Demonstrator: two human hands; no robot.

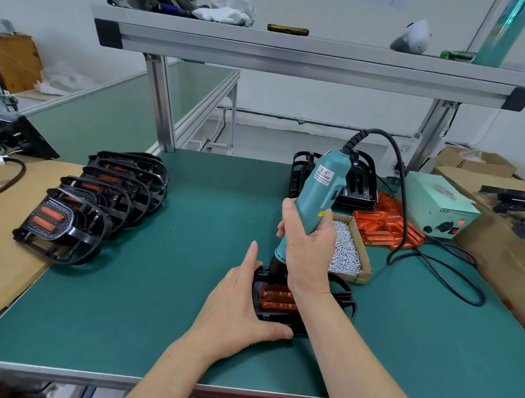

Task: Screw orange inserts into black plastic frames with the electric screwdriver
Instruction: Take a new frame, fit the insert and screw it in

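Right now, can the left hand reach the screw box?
Probably not directly: the left hand steadies the black frame, and the right hand gripping the electric screwdriver stands between it and the screw box.

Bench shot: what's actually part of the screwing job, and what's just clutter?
Job: screwdriver in right hand; frame steadied by left hand; insert in it; screw box; loose inserts; bare frames behind; finished frames; power box.
Clutter: white cloth, brown tube, green bottle on shelf; cardboard boxes.
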